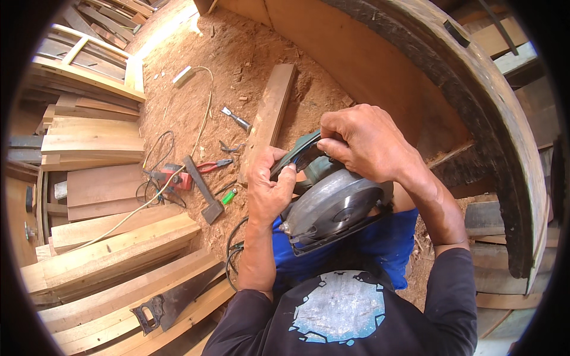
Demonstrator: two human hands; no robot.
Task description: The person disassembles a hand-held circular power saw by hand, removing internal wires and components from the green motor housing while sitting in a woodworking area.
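Observation:
A circular saw (335,207) with a dark green body and a grey metal blade guard rests over my lap, its flat base plate tilted toward me. My left hand (270,188) pinches the near left part of its green and black curved handle piece (303,148), thumb and fingers closed. From the right, my right hand (363,141) bends over the same piece, fingers curled and thumb pressed against it. What lies between the fingertips is partly hidden. Just beyond my left hand a wooden board (274,110) lies on the sawdust.
On the sawdust to the left lie a chisel (236,118), red-handled pliers (215,165), a hammer (203,193), a green-handled tool (229,196), a red power tool (176,177) and cords. Planks (113,252) with a handsaw (172,305) line the left. A large curved wooden piece (475,89) stands right.

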